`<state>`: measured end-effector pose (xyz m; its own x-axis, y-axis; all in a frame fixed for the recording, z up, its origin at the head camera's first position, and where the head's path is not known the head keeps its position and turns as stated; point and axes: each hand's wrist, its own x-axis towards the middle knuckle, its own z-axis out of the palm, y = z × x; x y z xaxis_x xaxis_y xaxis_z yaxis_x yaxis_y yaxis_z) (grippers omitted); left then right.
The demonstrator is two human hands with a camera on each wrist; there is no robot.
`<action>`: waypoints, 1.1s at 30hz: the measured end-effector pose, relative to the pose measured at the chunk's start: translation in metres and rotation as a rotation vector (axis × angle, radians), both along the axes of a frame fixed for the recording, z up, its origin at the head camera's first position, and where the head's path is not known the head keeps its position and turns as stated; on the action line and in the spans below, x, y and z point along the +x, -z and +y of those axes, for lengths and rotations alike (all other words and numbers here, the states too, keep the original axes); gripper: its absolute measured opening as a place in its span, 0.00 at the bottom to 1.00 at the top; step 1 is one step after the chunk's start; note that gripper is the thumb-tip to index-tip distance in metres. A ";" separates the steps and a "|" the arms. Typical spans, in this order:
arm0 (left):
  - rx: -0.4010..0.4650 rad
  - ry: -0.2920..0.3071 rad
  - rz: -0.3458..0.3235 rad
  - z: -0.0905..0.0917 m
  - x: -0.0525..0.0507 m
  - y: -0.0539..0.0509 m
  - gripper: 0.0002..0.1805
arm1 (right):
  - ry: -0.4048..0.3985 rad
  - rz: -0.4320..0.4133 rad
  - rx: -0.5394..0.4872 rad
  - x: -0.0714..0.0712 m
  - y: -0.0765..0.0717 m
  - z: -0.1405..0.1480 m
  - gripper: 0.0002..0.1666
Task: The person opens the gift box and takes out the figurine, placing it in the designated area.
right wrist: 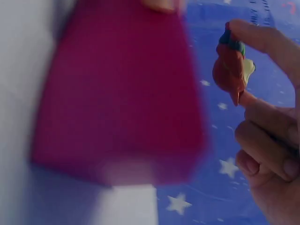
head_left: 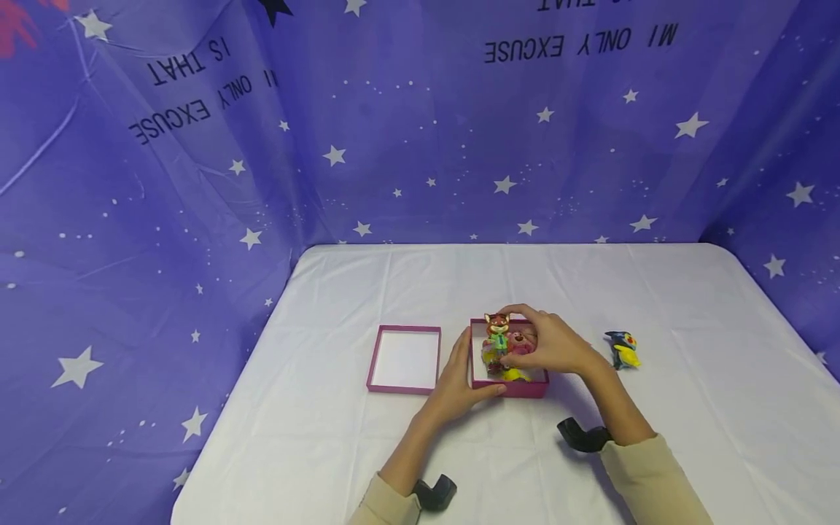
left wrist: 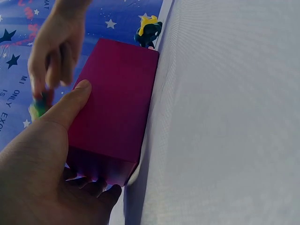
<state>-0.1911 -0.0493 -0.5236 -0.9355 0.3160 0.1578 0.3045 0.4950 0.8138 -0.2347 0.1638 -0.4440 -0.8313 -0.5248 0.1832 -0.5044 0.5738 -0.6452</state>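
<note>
over the magenta box, fox figurine in right hand

I face a white-covered table with rounded far corners. Beyond its far edge, blue-purple fabric hangs and continues along my left and right sides. White stars and upside-down black lettering mark the fabric.

1. Here's the box on the counter, lid just left of it, bird figure off to the right.
2. Bear figure lies in the box; fox figure is up over it, in the right hand.
3. Left hand is against the box's left side; curtain behind the counter.
</note>
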 end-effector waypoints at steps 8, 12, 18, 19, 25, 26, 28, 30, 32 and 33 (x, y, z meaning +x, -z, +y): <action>-0.019 -0.013 -0.011 0.001 0.002 -0.003 0.61 | 0.074 0.067 0.016 0.006 -0.033 0.064 0.43; -0.016 -0.018 -0.013 0.000 0.001 -0.003 0.61 | 0.181 0.086 0.048 0.005 -0.041 0.108 0.43; -0.016 -0.017 -0.018 0.001 0.001 -0.001 0.61 | 0.304 -0.010 0.100 0.001 -0.037 0.174 0.43; -0.018 -0.016 -0.018 0.001 0.001 0.000 0.61 | 0.309 -0.031 0.108 0.001 -0.033 0.184 0.43; -0.019 -0.018 -0.020 0.002 0.001 0.000 0.62 | 0.317 -0.145 0.094 0.004 -0.001 0.230 0.43; -0.020 -0.020 -0.022 0.002 0.001 0.000 0.62 | 0.315 -0.158 0.088 0.004 0.004 0.235 0.43; -0.024 -0.025 -0.024 0.001 0.001 0.000 0.62 | 0.315 -0.180 0.084 0.005 0.014 0.245 0.43; -0.026 -0.027 -0.020 0.001 0.001 0.000 0.61 | 0.310 -0.198 0.080 0.006 0.021 0.252 0.43; -0.022 -0.025 -0.016 0.001 0.001 0.000 0.61 | 0.307 -0.218 0.080 0.006 0.028 0.258 0.43; -0.021 -0.023 -0.014 0.002 0.001 0.000 0.61 | 0.305 -0.231 0.083 0.006 0.031 0.261 0.42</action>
<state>-0.1903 -0.0478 -0.5235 -0.9448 0.2971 0.1379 0.2810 0.5188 0.8074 -0.2288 0.4250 -0.4750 -0.9657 -0.2527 -0.0597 -0.1497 0.7297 -0.6671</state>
